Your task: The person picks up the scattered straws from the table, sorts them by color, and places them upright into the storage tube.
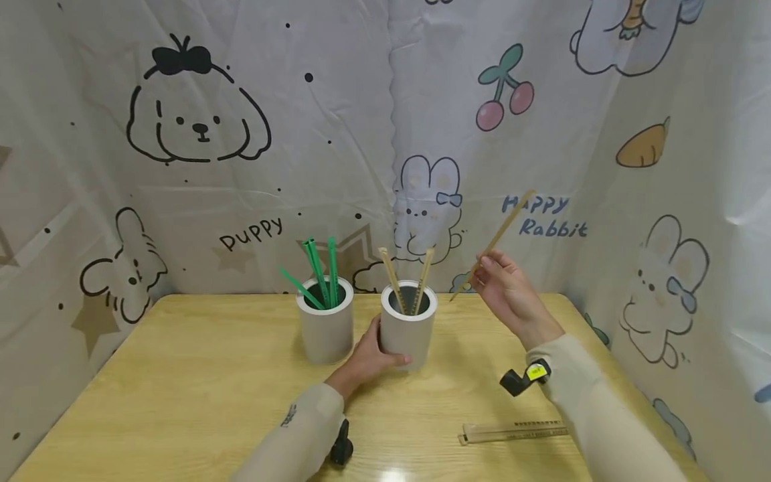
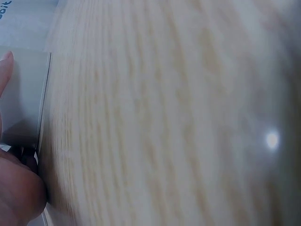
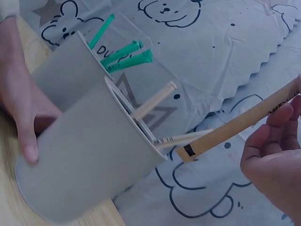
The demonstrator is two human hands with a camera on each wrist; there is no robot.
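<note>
My left hand [image 1: 370, 358] grips the lower side of a white cylindrical container [image 1: 406, 345], with its thumb across the front. Two slim tan paper-wrapped sticks [image 1: 423, 281] lean inside this container, their ends above the rim. To the right, my right hand [image 1: 512, 288] pinches another slim brown paper-wrapped stick [image 1: 502, 227] between thumb and fingers, held slanted in the air. In the right wrist view, a dark mark shows on the lower end of the stick [image 3: 225, 129], close to the container's rim [image 3: 136, 117].
A second white container [image 1: 325, 335] with several green sticks [image 1: 322, 274] stands to the left. More tan wrapped sticks [image 1: 506, 433] lie on the wooden table [image 1: 199, 402] by the right forearm. A printed cloth [image 1: 337, 134] hangs behind the table and at its sides.
</note>
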